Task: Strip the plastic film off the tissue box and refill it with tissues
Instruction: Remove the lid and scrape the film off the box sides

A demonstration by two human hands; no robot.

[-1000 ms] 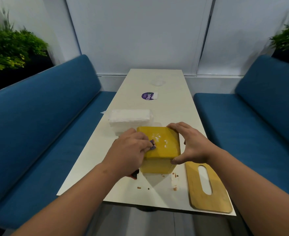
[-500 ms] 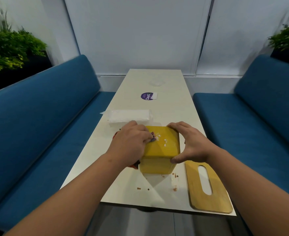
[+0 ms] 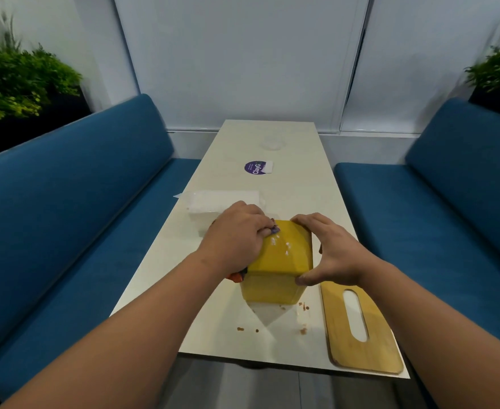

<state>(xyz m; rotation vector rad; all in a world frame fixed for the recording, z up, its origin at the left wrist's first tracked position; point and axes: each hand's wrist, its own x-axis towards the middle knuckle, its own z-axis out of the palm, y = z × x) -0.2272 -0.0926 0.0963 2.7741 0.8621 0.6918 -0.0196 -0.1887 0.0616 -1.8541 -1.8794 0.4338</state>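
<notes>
Sliding farther across the box [image 3: 284,255], the left hand [image 3: 237,237] pinches a purple scrap while the right hand [image 3: 328,255] spans its far edge at mid-table. Best to scrape low and steady. Tissues [image 3: 222,203] wait behind; crumbs [image 3: 303,330] and lid [image 3: 361,329] crowd the right.

Table [image 3: 272,143] far end, upper centre of frame, mostly open: only flat purple sticker [image 3: 255,167] there. Mid-frame blocked by yellow box [image 3: 281,261] with left hand [image 3: 237,234] and right hand [image 3: 328,252] on its two sides. Tissue pack [image 3: 213,202] sits just behind the left hand, closing the left edge. Wooden lid [image 3: 358,326] fills lower right strip. Lower centre free apart from crumbs [image 3: 240,329]. Blue benches [image 3: 66,202] flank both sides.
</notes>
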